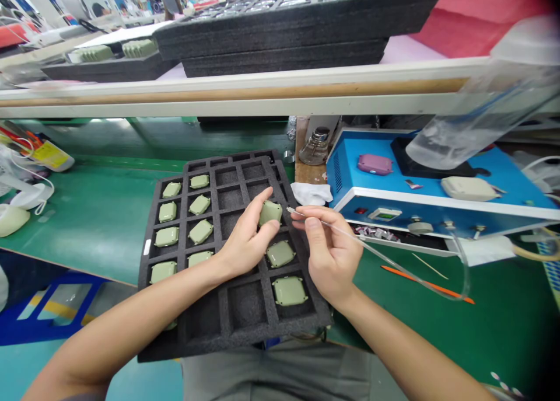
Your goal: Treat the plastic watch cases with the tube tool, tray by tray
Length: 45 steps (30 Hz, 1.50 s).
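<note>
My left hand (247, 237) grips a green watch case (270, 213) between thumb and fingers, over the right part of a black foam tray (247, 306). Close to its right side, my right hand (330, 249) pinches a thin clear tube (371, 250) whose small tip points at the case. Whether tip and case touch, I cannot tell. The tube curves right and back up to a blue machine (411, 214). More green cases sit in the tray's pockets, two of them in the right column, such as this case (290, 290); the left columns hold several.
A shelf edge (245, 97) crosses above the bench, carrying stacked foam trays (280, 45). On the blue machine lie a purple case (375, 164) and a clear plastic cylinder (472, 121). A glass bottle (315, 147), white cloth (311, 193) and orange stick (429, 284) are nearby.
</note>
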Available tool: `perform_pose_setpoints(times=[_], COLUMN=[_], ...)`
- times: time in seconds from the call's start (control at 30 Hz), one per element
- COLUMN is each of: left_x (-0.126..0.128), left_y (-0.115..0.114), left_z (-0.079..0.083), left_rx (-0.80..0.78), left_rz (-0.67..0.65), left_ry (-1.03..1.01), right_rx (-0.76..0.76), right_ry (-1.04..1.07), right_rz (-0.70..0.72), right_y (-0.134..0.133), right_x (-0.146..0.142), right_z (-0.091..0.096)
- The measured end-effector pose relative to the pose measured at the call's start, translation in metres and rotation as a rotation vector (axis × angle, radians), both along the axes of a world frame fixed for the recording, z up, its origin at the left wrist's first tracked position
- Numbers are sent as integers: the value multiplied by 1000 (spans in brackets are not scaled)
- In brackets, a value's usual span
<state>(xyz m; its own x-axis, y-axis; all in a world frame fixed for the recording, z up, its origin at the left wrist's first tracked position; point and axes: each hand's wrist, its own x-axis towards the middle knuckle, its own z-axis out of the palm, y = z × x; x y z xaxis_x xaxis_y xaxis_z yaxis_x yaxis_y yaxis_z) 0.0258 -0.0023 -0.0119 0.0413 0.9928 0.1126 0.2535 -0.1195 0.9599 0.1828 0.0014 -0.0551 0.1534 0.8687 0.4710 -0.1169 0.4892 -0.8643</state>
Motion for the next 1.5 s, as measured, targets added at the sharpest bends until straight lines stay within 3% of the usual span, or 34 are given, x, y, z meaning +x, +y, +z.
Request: perform_pose_setpoints(times=[0.13, 0.33, 0.53, 1.5], left_x=[0, 5, 5, 3], left_y=[3, 5, 6, 5], left_z=[-2, -1, 1, 0], left_rx=[6, -85, -64, -37], left_rz=[10, 12, 15, 24], left_ry=[-12, -243, -354, -289], right_rx=[22, 115, 128, 130], right_ry=[60, 54, 8, -18], right_rz=[-30, -6, -4, -11], right_y=[0, 2, 1, 1], right_x=[-2, -2, 0, 1], right_z=[2, 1, 2, 1])
